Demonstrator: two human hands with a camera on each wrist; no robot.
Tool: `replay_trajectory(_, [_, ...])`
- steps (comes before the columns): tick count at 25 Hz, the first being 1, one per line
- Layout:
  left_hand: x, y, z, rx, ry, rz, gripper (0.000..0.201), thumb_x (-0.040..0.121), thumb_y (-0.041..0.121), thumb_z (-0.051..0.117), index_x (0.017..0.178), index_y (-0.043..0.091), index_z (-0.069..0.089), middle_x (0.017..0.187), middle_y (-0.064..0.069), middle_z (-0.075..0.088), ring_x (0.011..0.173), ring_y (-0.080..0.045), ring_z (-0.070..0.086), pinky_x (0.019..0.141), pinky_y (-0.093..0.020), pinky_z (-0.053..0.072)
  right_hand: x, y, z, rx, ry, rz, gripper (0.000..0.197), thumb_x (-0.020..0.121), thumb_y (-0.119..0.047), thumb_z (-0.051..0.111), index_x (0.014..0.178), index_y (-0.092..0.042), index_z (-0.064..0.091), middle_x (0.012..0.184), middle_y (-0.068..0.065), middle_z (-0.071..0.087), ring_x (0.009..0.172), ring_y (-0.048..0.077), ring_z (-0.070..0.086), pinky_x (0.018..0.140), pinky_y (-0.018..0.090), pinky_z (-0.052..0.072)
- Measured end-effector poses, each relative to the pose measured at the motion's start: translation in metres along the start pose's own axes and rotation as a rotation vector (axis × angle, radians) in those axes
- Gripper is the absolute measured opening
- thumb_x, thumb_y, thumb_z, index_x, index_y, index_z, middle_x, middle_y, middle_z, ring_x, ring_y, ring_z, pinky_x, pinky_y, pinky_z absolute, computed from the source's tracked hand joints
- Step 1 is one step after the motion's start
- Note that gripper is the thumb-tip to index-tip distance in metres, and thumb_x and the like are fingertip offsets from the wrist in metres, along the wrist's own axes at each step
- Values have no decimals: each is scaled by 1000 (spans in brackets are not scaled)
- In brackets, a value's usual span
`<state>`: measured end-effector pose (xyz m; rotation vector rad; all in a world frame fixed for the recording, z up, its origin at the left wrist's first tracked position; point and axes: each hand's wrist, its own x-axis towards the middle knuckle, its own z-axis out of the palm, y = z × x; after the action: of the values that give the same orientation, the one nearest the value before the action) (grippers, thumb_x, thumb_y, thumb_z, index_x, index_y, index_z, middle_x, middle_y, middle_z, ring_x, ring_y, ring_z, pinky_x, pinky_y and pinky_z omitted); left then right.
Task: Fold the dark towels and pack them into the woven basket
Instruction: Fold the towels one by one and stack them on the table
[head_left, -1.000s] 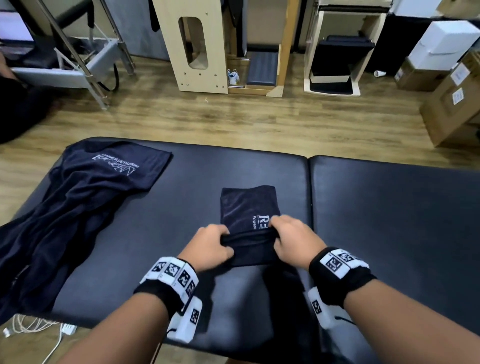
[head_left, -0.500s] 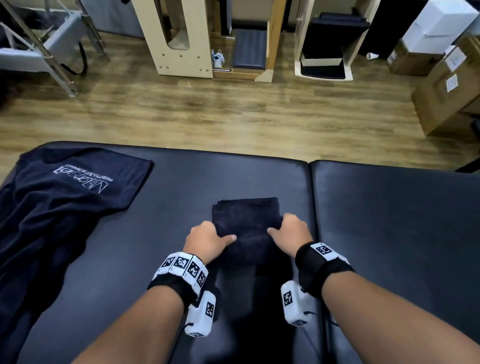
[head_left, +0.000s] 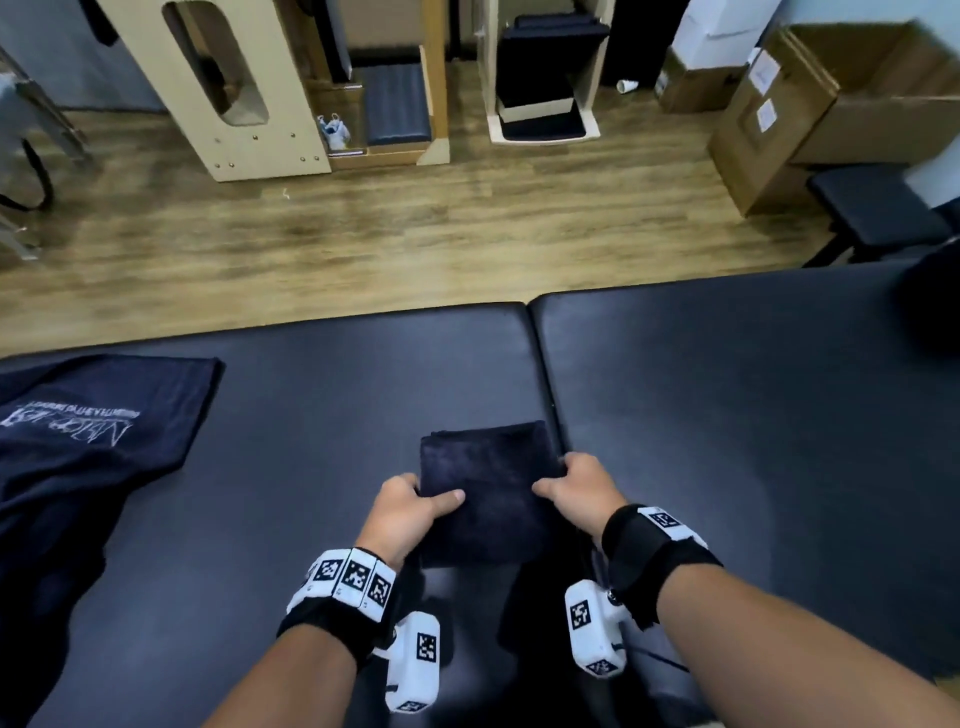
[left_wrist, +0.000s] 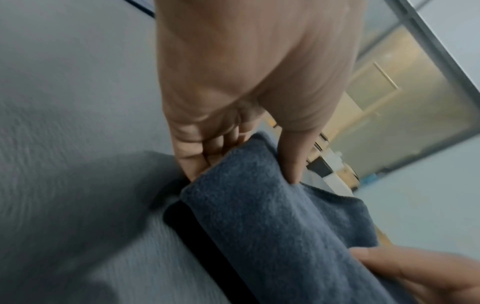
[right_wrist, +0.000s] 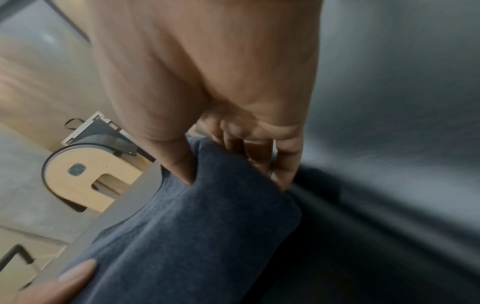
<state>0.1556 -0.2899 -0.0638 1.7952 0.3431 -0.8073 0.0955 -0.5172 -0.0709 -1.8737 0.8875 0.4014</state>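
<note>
The folded towel (head_left: 488, 483), a soft, light, limp wad, lies on the padded table (head_left: 727, 415) between both hands. The left hand (head_left: 402, 512) and right hand (head_left: 582, 491) each pinch a side edge, thumb on top, fingers underneath; support it from below so the layers stay together.

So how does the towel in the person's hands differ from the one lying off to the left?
The folded towel is a compact rectangle; the left towel lies spread out and rumpled. The left hand and right hand grip the folded one; nothing touches the other. Only the left towel shows white lettering. Both are dark and lie on the black padded table.
</note>
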Motion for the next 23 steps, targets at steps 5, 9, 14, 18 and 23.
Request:
replay_trajectory(5, [-29, 4, 94, 184, -151, 70, 18, 78, 8, 81, 92, 2, 72, 85, -10, 78, 83, -29, 75, 81, -44, 60, -42, 99, -62, 268, 75, 32, 21, 82, -32, 75, 83, -12, 69, 80, 2, 76, 80, 22, 74, 76, 39, 58])
replay_trajectory(9, [-68, 7, 204, 253, -248, 100, 14, 82, 6, 77, 94, 0, 72, 88, -13, 77, 88, -31, 74, 84, -43, 60, -76, 189, -137, 375, 144, 86, 25, 86, -32, 70, 84, -8, 70, 79, 5, 76, 74, 22, 73, 62, 33, 54])
replay_trajectory(14, [-124, 2, 342, 322, -361, 138, 19, 88, 16, 73, 100, 1, 73, 90, -10, 78, 86, -26, 75, 83, -40, 60, -120, 294, -253, 418, 205, 75, 13, 77, -26, 70, 78, -13, 67, 70, -2, 71, 71, 21, 69, 68, 37, 57])
replay_trajectory(18, [-153, 19, 432, 326, -473, 142, 29, 81, 21, 76, 101, 1, 72, 95, -14, 77, 90, -32, 74, 90, -51, 57, -144, 347, -336, 443, 290, 34, 9, 75, -20, 70, 80, -11, 70, 70, 0, 72, 71, 20, 69, 69, 36, 54])
replay_trajectory(23, [-162, 59, 519, 333, -502, 243, 17, 87, 8, 72, 101, -2, 70, 94, -14, 77, 90, -31, 74, 88, -49, 58, -129, 371, -425, 423, 361, -26, 16, 71, -25, 70, 83, -13, 73, 78, 3, 77, 81, 24, 74, 79, 45, 58])
